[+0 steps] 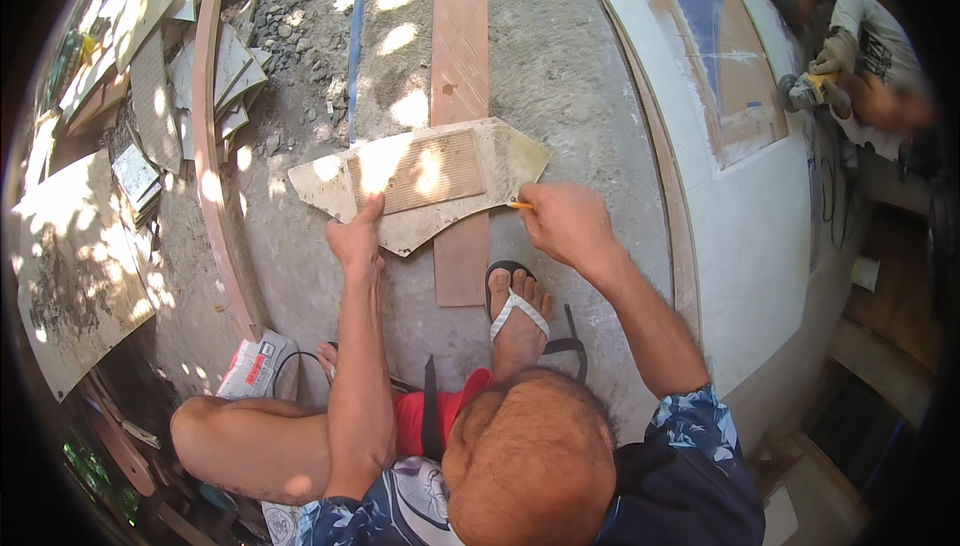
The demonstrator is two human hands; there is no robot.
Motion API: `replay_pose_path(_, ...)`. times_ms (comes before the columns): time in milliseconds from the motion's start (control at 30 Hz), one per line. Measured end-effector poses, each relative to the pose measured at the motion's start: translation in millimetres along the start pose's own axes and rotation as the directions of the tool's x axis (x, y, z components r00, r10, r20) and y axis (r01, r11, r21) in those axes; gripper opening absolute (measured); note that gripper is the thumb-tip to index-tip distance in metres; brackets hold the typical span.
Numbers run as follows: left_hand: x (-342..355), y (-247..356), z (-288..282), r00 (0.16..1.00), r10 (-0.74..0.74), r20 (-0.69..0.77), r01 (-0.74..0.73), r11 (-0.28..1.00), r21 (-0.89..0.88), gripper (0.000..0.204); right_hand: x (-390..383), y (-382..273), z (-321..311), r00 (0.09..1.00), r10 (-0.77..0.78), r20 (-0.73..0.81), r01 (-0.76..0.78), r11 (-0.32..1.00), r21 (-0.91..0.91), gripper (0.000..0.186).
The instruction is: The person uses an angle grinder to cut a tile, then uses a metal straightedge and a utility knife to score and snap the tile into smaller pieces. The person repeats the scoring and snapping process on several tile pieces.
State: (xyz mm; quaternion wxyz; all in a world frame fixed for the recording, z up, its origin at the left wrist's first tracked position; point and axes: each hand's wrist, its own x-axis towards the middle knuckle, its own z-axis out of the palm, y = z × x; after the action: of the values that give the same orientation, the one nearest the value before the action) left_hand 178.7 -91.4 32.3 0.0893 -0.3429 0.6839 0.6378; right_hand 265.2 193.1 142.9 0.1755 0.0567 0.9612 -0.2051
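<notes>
A worn, pale template piece [425,183] with a ribbed brown middle lies across a long reddish wooden plank [460,76] on the concrete ground. My left hand [357,238] presses flat on the template's near edge, thumb up on its surface. My right hand [565,221] holds a yellow pencil [520,205] with its tip at the template's right edge. My right foot in a white-strapped sandal [517,311] rests just below the plank's near end.
A curved wooden strip [210,156] and stacked board scraps [150,96] lie at left. A large white panel with a brown rim [740,196] lies at right. Another person at top right holds an angle grinder [805,91]. A crumpled packet [255,366] lies by my knee.
</notes>
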Motion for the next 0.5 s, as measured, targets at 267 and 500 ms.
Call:
replay_pose_path(267,-3.5,4.4,0.0,0.999,-0.023,0.042,0.024,0.999,-0.022,0.055,70.1,-6.9,32.9,0.925,0.119,-0.360,-0.038,0.974,0.223,0.018)
replay_pose_path(500,-1.0,0.9,-3.2,0.999,0.013,0.040,-0.012,1.000,-0.019,0.053,85.6,-12.9,39.0,0.934,0.117,-0.338,-0.069,0.986,0.150,0.017)
